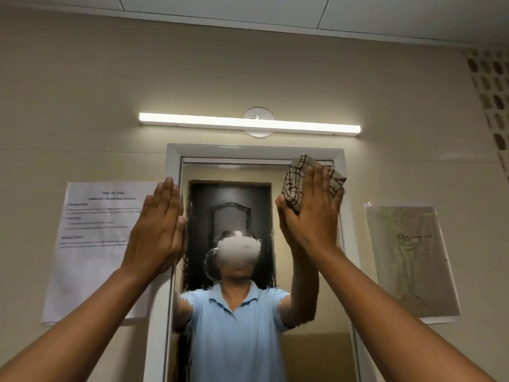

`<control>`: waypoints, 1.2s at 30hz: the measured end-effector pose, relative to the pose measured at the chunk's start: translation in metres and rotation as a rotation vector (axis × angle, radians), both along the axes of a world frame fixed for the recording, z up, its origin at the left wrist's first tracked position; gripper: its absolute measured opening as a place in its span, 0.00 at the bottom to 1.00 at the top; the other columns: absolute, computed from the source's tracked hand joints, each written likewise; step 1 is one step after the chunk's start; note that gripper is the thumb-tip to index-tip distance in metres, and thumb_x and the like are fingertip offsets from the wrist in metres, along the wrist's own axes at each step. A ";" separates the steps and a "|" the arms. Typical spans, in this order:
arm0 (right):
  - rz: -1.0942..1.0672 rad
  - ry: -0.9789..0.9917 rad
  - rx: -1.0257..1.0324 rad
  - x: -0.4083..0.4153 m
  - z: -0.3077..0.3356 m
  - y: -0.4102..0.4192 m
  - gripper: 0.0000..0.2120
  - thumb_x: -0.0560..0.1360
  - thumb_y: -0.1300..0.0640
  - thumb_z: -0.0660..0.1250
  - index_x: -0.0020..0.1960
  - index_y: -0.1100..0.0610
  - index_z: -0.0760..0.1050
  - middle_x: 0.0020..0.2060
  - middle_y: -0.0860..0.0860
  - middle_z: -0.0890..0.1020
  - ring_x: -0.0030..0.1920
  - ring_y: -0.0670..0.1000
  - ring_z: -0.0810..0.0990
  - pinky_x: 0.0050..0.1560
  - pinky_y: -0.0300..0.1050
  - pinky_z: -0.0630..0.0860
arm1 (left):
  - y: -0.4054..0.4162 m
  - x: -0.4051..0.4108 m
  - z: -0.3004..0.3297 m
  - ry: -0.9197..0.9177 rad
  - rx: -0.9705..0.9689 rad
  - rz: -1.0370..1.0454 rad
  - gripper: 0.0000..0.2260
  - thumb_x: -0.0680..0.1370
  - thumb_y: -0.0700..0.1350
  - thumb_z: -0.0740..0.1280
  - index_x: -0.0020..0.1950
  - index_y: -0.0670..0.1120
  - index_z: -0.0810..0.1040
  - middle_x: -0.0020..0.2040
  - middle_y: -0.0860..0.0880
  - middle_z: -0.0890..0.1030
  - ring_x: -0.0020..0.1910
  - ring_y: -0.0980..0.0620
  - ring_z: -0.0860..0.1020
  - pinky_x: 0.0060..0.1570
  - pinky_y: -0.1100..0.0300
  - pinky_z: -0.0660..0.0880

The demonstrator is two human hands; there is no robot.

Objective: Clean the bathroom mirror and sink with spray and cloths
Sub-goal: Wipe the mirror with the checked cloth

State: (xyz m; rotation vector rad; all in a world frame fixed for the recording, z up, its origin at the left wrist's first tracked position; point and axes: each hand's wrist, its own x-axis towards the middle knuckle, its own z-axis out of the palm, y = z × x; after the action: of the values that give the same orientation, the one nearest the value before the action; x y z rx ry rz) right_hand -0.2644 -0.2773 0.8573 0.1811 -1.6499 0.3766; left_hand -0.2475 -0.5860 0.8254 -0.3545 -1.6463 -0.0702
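both arms reach up toward a tall mirror (239,321) set in a white frame (172,166) on a beige wall (82,92). the right hand (312,213) is spread flat, fingers together and pointing up, and presses a folded checked cloth (296,179) against the glass near the mirror's upper right corner; the cloth sits under the palm and fingers and sticks out above and on both sides of them (it is beige with dark lines, folded into a thick pad). the thumb lies along the cloth's lower left edge, so the hand pins it more than it grips it.

the left hand (158,230) is open and empty, fingers straight and close together, held flat at the left edge of the mirror, over the frame. whether the palm touches the frame or glass cannot be told.

the glass reflects a person in a light blue collared shirt, arms raised, with a dark door behind.

above the mirror a lit tube light (249,123) runs across the wall. left of the mirror hangs a printed sheet (91,244), partly behind the left arm; right of it hangs a line drawing (410,260) of a figure in a clear sleeve. a patterned vent block (490,100) shows at the far right.
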 end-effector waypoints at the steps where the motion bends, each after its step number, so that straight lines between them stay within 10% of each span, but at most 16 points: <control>1: 0.006 -0.001 0.008 0.001 0.000 -0.010 0.41 0.77 0.31 0.46 0.80 0.52 0.37 0.80 0.50 0.39 0.79 0.51 0.35 0.77 0.60 0.37 | -0.002 0.000 0.000 -0.008 0.001 -0.013 0.28 0.82 0.49 0.50 0.80 0.43 0.48 0.81 0.45 0.48 0.80 0.52 0.45 0.78 0.57 0.43; 8: 0.016 0.021 0.321 0.003 0.013 -0.109 0.40 0.78 0.40 0.57 0.80 0.53 0.40 0.80 0.52 0.42 0.79 0.52 0.37 0.76 0.65 0.40 | -0.010 -0.002 0.001 -0.034 -0.011 -0.060 0.28 0.81 0.49 0.49 0.81 0.44 0.48 0.81 0.47 0.47 0.80 0.52 0.46 0.79 0.55 0.46; 16: 0.027 0.027 0.462 0.010 0.024 -0.172 0.40 0.72 0.40 0.43 0.80 0.54 0.41 0.80 0.52 0.43 0.79 0.51 0.38 0.75 0.63 0.32 | -0.010 -0.003 -0.001 -0.015 0.015 -0.150 0.29 0.81 0.46 0.53 0.80 0.43 0.48 0.81 0.45 0.50 0.80 0.49 0.50 0.78 0.51 0.52; 36: -0.076 0.048 0.621 0.000 -0.023 -0.075 0.41 0.77 0.41 0.59 0.81 0.56 0.45 0.80 0.54 0.46 0.80 0.53 0.42 0.76 0.64 0.42 | -0.013 0.004 -0.033 -0.042 -0.039 0.110 0.33 0.77 0.44 0.54 0.80 0.40 0.48 0.81 0.41 0.49 0.80 0.45 0.48 0.77 0.47 0.50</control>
State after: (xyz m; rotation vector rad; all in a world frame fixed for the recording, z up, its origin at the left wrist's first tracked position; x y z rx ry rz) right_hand -0.2644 -0.3521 0.8346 0.5829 -1.6782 -0.2079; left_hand -0.2437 -0.5987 0.7928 -0.2931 -1.7080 0.0368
